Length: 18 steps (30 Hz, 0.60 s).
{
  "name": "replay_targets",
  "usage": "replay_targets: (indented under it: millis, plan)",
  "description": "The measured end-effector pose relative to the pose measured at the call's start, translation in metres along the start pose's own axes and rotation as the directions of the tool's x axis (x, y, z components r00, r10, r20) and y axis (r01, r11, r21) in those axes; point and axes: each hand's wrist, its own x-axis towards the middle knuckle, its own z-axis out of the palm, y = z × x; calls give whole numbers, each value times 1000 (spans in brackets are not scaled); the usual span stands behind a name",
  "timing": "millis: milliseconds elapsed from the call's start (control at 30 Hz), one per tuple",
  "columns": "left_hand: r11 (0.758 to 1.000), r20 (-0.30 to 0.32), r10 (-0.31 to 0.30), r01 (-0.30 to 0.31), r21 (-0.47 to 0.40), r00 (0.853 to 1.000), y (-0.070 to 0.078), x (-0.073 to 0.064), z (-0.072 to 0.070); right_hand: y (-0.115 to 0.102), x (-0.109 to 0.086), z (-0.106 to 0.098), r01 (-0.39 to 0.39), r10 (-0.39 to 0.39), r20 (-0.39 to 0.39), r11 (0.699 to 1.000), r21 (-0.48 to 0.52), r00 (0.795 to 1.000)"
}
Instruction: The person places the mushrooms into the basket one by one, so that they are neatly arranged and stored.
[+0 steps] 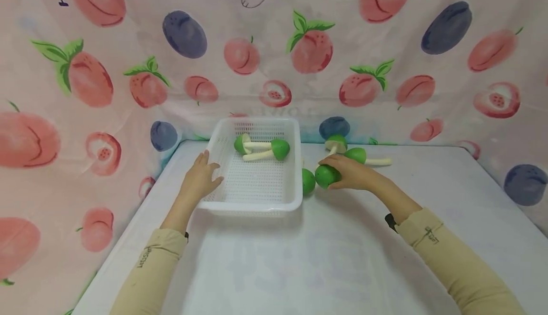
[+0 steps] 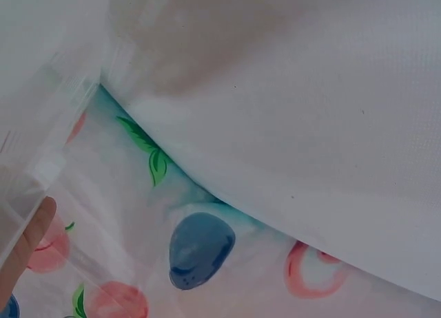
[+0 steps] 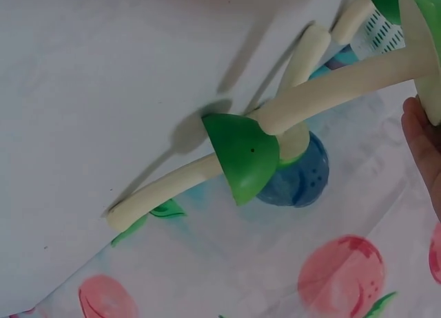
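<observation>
My right hand grips a toy mushroom by its green cap, just right of the white basket. In the right wrist view the held mushroom's pale stem points out from the fingers, over other mushrooms. My left hand lies at the basket's left rim, fingers spread and fairly straight; in the left wrist view one fingertip is at the basket's wall. Two mushrooms, one with its cap to the right, lie inside the basket toward the back.
Another green mushroom lies against the basket's right side. Behind my right hand are two more, one with its cap up and one with its stem pointing right. A fruit-print cloth hangs behind the white table.
</observation>
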Motion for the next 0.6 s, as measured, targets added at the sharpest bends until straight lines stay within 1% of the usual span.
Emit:
replay_targets:
  millis: [167,400,600]
  plan:
    - [1000,0,-3,3,-14,1000,1,-1,0,-3,-1,-6,6,-6,-15,1000,10,1000]
    - [1000,-14,0,0,-10,1000,0,-2,-1,-7,-2,-20,-43,44,-34,999,32,998]
    - [1000,-15,3,-3,-8,1000,2,-3,0,-10,-4,-26,-44,45,-69,999,25,997]
